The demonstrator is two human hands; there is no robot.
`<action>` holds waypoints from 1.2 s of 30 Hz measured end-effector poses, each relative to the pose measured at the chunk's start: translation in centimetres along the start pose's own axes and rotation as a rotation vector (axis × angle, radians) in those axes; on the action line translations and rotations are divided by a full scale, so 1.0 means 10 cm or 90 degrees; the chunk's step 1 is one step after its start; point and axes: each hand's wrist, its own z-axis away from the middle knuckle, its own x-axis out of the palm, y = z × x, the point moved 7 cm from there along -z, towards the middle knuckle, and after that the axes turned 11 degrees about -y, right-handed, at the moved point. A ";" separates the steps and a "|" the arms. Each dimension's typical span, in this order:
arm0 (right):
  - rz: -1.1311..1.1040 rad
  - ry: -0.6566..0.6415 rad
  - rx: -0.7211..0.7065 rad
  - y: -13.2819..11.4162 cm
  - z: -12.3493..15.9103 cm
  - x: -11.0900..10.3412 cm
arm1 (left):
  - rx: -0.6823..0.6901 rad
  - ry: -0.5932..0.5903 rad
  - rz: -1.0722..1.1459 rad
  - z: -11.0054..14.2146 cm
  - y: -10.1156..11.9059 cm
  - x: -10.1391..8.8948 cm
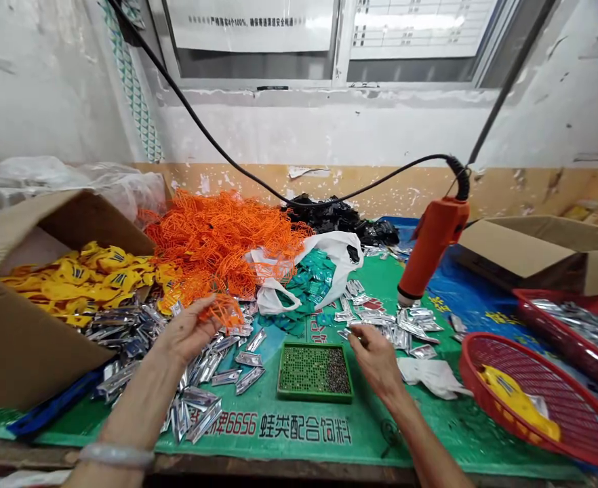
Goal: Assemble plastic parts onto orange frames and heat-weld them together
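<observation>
My left hand is raised over the silver sachets, and its fingertips hold a small piece of orange plastic mesh. That piece looks like it belongs to the large orange mesh heap behind it. My right hand hovers over the green mat, its thumb and fingers pinched together beside a spread of silver sachets. Anything between those fingertips is too small to make out. A green tray of small dark beads lies between my hands.
Yellow pieces lie beside an open cardboard box. Teal sachets spill around a white plastic bag. An orange heat gun hangs on a black cable. Red baskets and another cardboard box stand at right.
</observation>
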 end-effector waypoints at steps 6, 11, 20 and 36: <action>0.133 -0.289 0.008 -0.21 -0.58 0.30 | -0.055 -0.071 0.010 0.67 -0.72 0.23; 0.224 -0.412 0.008 -0.39 -0.74 0.58 | -0.082 -0.206 0.039 0.78 -0.99 0.30; 0.317 -0.420 0.058 -0.45 -0.74 0.77 | -0.120 -0.179 0.083 0.76 -1.17 0.14; 0.265 -0.368 0.036 -0.23 -0.71 0.57 | -0.159 -0.112 0.166 0.75 -1.31 0.03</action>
